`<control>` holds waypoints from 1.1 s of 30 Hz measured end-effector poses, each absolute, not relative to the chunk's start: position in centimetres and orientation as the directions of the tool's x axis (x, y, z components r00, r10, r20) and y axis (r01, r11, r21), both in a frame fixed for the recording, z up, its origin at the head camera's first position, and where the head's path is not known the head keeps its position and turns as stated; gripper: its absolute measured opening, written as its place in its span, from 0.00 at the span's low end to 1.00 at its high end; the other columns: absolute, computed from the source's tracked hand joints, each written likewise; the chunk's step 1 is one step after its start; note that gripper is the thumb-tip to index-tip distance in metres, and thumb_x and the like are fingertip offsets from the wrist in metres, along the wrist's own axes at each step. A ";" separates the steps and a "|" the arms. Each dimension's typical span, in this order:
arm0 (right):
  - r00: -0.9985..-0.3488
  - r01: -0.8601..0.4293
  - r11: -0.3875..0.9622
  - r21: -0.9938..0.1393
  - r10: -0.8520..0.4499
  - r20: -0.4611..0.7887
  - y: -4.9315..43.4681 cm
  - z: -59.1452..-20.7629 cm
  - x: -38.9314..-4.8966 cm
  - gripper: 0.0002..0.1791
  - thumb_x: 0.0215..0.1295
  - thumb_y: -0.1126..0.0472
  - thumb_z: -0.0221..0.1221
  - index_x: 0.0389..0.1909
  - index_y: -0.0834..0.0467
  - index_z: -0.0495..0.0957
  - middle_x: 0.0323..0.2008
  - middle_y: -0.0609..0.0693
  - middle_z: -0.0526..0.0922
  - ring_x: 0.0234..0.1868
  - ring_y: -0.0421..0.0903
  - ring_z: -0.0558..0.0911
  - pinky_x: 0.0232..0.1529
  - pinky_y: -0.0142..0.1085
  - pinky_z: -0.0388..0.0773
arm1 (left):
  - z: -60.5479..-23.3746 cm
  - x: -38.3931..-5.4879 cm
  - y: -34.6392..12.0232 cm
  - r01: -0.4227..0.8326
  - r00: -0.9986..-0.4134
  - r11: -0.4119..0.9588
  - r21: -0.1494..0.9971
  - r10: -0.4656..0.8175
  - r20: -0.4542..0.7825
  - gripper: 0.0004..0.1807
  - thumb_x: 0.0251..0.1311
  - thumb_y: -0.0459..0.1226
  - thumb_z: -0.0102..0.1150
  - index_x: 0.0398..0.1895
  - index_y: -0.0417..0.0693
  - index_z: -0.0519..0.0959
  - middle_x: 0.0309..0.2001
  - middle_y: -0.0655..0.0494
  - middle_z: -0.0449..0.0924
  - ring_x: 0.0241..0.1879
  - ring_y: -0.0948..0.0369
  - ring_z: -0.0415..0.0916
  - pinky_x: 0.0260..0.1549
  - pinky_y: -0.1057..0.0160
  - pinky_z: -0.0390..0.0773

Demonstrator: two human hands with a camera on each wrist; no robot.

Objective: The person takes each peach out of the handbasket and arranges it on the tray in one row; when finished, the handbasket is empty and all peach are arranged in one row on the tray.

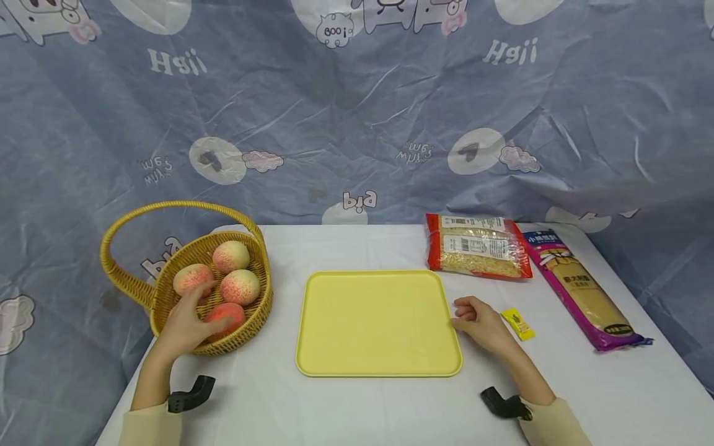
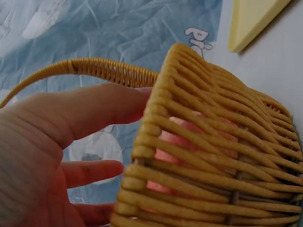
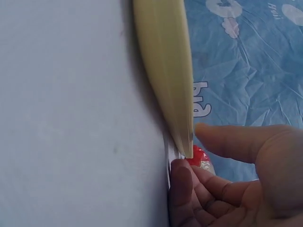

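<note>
A wicker basket [image 1: 259,325] on the left contains several pink-and-yellow peaches [image 1: 241,287]. My left hand [image 1: 186,322] reaches over its near rim. The fingers overlap the left peach [image 1: 192,279] in the head view, and the thumb lies over the redder front peach [image 1: 229,317]. In the left wrist view, those fingers are spread and fairly straight, partly hidden behind the basket wall [image 2: 222,142]. My right hand [image 1: 484,325] rests at the right edge of a yellow tray [image 1: 379,322]. Its thumb [image 3: 227,142] is right at the tray's rim, with the other fingers loosely bent beside the edge.
Behind the right hand lies a red-edged bag of grain [image 1: 480,248]. A purple pasta packet [image 1: 582,285] stretches along the table's right side. One small yellow sachet [image 1: 519,324] is close to the right hand. A blue-grey printed cloth [image 1: 357,111] hangs behind the white table [image 1: 334,409].
</note>
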State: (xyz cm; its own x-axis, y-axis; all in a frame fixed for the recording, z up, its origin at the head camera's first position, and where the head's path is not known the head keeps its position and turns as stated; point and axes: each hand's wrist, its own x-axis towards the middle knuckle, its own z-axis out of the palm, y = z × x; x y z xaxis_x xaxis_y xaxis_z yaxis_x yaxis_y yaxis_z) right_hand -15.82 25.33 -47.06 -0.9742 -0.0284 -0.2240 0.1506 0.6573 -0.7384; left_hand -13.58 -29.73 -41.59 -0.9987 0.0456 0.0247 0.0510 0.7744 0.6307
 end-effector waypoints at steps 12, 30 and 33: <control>-0.980 0.111 0.638 -0.762 -0.057 -0.190 25.7 -48.5 -16.0 0.16 0.63 0.62 0.62 0.49 0.67 0.77 0.33 0.52 0.81 0.33 0.43 0.76 0.32 0.32 0.74 | -43.1 -14.4 -30.5 -0.004 -0.992 0.751 0.661 0.081 -0.098 0.45 0.49 0.45 0.74 0.67 0.38 0.63 0.60 0.31 0.70 0.59 0.37 0.69 0.53 0.38 0.73; -0.978 0.148 0.634 -0.759 -0.020 -0.208 25.4 -48.3 -15.9 0.17 0.62 0.60 0.63 0.49 0.65 0.78 0.33 0.51 0.80 0.32 0.43 0.75 0.31 0.31 0.72 | -43.1 -14.1 -30.6 -0.038 -0.989 0.791 0.610 0.058 -0.137 0.41 0.46 0.44 0.74 0.62 0.34 0.69 0.56 0.34 0.75 0.54 0.41 0.73 0.51 0.42 0.74; -0.977 0.154 0.640 -0.753 -0.015 -0.212 25.4 -48.2 -16.0 0.17 0.62 0.61 0.63 0.49 0.65 0.78 0.33 0.51 0.80 0.32 0.43 0.75 0.32 0.31 0.73 | -42.9 -14.1 -30.7 -0.046 -0.989 0.793 0.607 0.049 -0.139 0.42 0.46 0.44 0.74 0.63 0.35 0.68 0.57 0.33 0.74 0.53 0.40 0.73 0.50 0.41 0.74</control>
